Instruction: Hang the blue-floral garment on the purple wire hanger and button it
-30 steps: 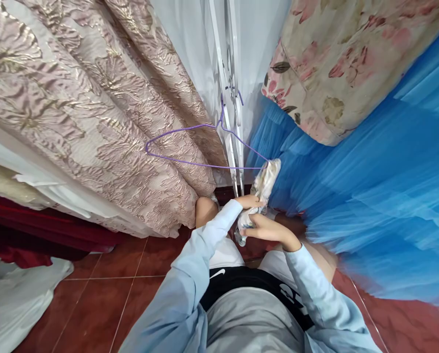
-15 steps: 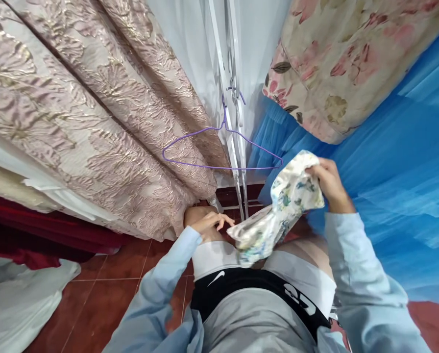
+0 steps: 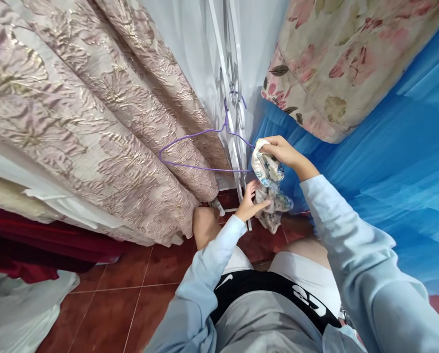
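A white cloth with a blue, green and yellow floral print hangs bunched in front of the white metal rack. My right hand pinches its upper edge between thumb and fingers. Just below, my left hand is beside the lower part of the cloth, thumb stretched across it and fingers apart; whether it touches the fabric I cannot tell. A purple wire hanger hangs from the rack, and the cloth covers its right end. What shape the cloth has when spread out is hidden by its folds.
Pink brocade fabric hangs on the left, with dark red fabric lower down. Blue tulle and a cream floral fabric hang on the right. The white rack posts rise ahead, above a red tiled floor.
My right hand has moved left and slightly up, bringing the cloth to the hanger's right end. My left hand has moved right and up to the cloth's lower part.
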`<state>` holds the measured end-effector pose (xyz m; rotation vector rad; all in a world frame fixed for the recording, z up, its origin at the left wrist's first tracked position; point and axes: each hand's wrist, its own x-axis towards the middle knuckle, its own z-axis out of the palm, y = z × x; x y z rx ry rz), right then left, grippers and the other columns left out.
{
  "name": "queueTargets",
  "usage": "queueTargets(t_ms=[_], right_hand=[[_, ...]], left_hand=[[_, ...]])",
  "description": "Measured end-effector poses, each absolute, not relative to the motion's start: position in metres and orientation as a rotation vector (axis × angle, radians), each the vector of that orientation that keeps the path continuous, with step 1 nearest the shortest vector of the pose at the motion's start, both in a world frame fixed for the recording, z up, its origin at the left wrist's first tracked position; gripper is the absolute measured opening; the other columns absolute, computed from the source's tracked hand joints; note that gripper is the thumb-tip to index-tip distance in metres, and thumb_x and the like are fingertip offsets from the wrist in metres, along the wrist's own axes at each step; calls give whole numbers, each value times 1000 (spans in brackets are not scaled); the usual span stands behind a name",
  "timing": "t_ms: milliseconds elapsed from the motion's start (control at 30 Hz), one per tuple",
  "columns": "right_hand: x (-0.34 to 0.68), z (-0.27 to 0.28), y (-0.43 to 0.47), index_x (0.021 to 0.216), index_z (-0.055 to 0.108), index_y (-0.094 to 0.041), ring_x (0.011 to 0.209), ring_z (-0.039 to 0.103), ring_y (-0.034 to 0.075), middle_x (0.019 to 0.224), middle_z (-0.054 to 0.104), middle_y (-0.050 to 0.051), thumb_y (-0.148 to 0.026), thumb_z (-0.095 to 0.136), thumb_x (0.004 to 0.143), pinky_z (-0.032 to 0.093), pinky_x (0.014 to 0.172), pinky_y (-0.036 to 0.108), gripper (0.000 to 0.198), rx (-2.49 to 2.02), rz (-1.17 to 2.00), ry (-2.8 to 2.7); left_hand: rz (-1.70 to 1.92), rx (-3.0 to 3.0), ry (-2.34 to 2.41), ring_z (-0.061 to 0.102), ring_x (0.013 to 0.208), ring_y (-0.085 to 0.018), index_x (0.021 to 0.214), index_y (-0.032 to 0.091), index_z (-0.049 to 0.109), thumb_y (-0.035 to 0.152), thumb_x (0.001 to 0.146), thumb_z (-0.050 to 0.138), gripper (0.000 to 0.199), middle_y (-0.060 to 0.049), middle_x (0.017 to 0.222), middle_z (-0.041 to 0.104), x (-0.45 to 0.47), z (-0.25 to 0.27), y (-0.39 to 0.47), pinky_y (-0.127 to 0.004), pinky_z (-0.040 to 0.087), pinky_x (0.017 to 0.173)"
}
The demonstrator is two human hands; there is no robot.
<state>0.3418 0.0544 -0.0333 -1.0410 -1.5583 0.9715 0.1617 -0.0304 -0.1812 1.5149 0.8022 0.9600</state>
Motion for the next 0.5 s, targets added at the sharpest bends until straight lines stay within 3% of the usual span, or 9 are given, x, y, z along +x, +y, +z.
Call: queueTargets(t_ms=[67,200,300,400,500], right_hand=[[340,-31,51,61,59,-18,51,35,9,53,43,-6,-27,67,74,26,51,24,18,-1029,1027,-1608],[343,-27,42,62,57,-18,52,32,9,54,41,-6,-30,68,77,25,51,25,22,-1069,981,-1550],[352,-26,38,57,49,-20,52,29,9,54,36,-6,-28,67,77,25,51,25,28,-1101,927,-1501],[365,-24,39,56,44,-21,52,29,10,54,34,-5,-29,65,75,25,50,26,29,-1158,943,-1469],[376,-24,41,58,45,-22,50,29,11,53,34,-4,-30,65,73,22,48,26,27,-1214,977,-1440]], left_hand=[[1038,1514,839,50,140,-31,142,20,42,45,77,83,81,-19,147,53,179,-190,-26,-47,35,119],[1119,1615,1102,56,133,-29,138,18,47,36,87,72,60,-18,141,59,187,-206,-33,-43,40,115],[941,1728,1172,66,114,-26,130,16,57,38,92,65,44,-15,124,70,161,-216,-36,-38,49,102],[613,1880,1158,67,89,-23,102,14,72,45,91,63,35,-6,95,76,107,-219,-28,-31,52,81],[540,1948,1199,57,71,-17,70,13,68,44,84,69,34,-1,68,66,41,-206,-9,-28,48,70]])
